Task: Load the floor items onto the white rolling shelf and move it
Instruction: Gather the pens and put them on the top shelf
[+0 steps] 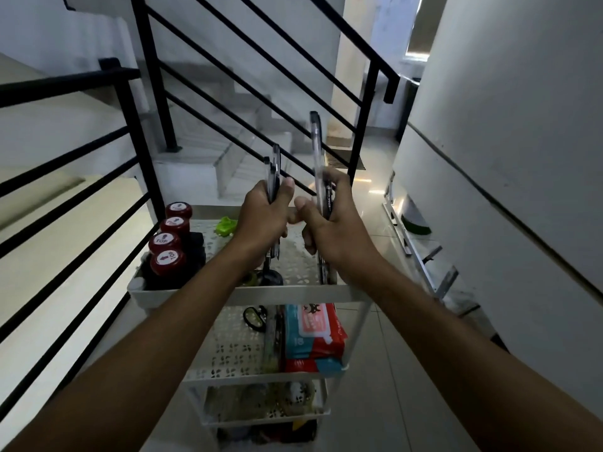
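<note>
The white rolling shelf stands below my hands, its tiers perforated. My left hand grips a bunch of clear pens upright above the top tier. My right hand grips other pens that stick up higher. The thumbs nearly touch. On the top tier sit several bottles with red caps, a green object and a dark round thing. The second tier holds scissors and a red and blue packet. Lower tiers hold dim clutter.
A black stair railing runs along the left and behind the shelf, with stairs beyond. A white wall closes the right side. A folded metal ladder lies by the wall. Glossy floor tiles lead down the corridor.
</note>
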`<action>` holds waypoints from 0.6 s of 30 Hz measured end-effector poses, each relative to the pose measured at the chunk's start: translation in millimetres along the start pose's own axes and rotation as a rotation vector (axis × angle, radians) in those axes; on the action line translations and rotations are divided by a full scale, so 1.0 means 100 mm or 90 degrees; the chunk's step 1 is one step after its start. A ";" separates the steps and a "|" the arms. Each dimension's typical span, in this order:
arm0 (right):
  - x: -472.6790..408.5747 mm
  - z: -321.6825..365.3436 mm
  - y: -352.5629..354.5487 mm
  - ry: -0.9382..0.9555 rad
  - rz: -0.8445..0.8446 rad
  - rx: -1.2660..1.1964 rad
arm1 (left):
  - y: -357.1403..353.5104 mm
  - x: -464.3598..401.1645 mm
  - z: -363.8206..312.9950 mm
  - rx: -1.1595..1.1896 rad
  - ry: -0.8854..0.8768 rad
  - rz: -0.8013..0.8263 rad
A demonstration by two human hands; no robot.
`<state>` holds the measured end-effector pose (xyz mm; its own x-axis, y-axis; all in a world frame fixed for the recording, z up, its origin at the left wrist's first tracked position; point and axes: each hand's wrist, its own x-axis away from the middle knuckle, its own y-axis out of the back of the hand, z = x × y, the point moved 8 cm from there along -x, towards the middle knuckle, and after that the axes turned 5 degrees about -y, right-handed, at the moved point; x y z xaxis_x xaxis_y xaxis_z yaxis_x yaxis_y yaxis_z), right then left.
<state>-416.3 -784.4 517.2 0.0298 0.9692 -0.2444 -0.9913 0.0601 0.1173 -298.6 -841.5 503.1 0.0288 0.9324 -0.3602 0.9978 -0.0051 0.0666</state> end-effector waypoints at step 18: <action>-0.10 -0.36 0.57 -0.342 -0.209 0.078 | -0.63 0.15 0.36 -0.087 0.316 0.176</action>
<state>-477.4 -799.2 491.5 0.4216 0.8779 0.2271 -0.8986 0.3708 0.2348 -359.3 -840.3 460.1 0.2223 0.9611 0.1640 0.9395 -0.2561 0.2275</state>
